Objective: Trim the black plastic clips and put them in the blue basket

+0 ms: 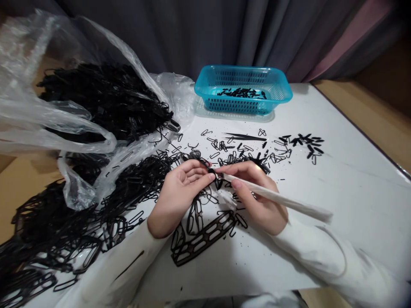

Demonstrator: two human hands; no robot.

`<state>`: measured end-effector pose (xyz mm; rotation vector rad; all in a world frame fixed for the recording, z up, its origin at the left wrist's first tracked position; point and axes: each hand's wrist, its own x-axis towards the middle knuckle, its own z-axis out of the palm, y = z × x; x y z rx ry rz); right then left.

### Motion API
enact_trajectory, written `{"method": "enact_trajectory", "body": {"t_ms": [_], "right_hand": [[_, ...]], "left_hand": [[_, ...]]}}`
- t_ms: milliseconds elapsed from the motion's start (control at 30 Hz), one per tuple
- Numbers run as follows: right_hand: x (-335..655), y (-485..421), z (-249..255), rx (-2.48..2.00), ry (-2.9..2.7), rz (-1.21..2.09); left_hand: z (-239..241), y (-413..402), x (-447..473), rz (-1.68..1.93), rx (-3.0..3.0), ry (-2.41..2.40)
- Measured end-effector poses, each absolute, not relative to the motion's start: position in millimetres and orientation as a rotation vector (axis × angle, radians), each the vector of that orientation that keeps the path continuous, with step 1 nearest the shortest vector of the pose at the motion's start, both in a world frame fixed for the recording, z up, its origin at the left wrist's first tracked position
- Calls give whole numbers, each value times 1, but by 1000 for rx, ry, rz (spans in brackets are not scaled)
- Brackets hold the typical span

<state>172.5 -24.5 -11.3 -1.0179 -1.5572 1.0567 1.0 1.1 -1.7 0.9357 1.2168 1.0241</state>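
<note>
I've got bag (41, 122) upper L, black scraps (58, 226) lower L. My L hand (180, 188), ctr frame, pinched narrow on black pc (218, 184), also ctr. Basket (237, 105) upper R of ctr, w/ bits (242, 93). My R hand (261, 201), R of ctr, curled pen-style round white tool (279, 196), tip near pc. Small pile (310, 143) mid-R.

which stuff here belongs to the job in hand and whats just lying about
Likely in the job:
Black piece in the left hand
White stick-like tool in the right hand
Blue basket
Clear plastic bag

Seemingly lying about:
Black tweezers
Slotted black strip
</note>
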Motion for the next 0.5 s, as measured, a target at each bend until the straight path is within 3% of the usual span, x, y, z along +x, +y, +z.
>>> {"method": "enact_trajectory", "body": {"t_ms": [500], "right_hand": [[171, -28, -11, -1112, -1589, 1071]], "left_hand": [[-2, 0, 2, 1015, 950, 1226]]}}
